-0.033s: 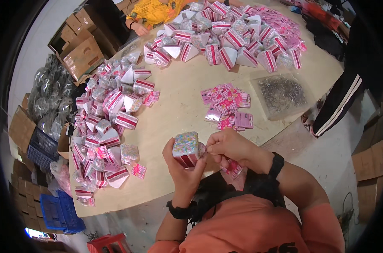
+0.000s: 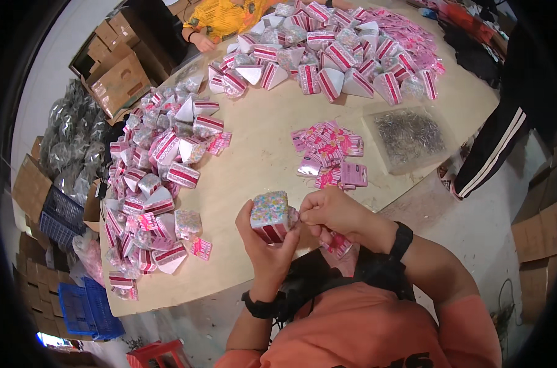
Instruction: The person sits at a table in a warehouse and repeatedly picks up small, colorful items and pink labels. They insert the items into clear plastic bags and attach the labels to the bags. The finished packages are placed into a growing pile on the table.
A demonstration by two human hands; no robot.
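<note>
A wrapped toy cake slice [image 2: 270, 210], with pastel sprinkles on top and red and white layered sides, sits in my left hand [image 2: 270, 262], whose fingers and thumb close round it. At the slice's right side my right hand [image 2: 335, 211] is pinched near the gathered end of the clear wrap. Under that hand's curled fingers a pink printed card [image 2: 338, 245] is held. Whatever small thing may be between the right fingertips is too small to make out. Beyond my hands lies a loose pile of pink cards [image 2: 327, 144] on the table [image 2: 254, 147].
A tray of small metal pins [image 2: 413, 136] stands right of the cards. Wrapped slices [image 2: 162, 153] heap up at left, with another heap [image 2: 327, 52] at the back. A co-worker's hand [image 2: 203, 42] rests at the far edge. Blue crates [image 2: 88, 306] and cartons [image 2: 122, 83] stand left.
</note>
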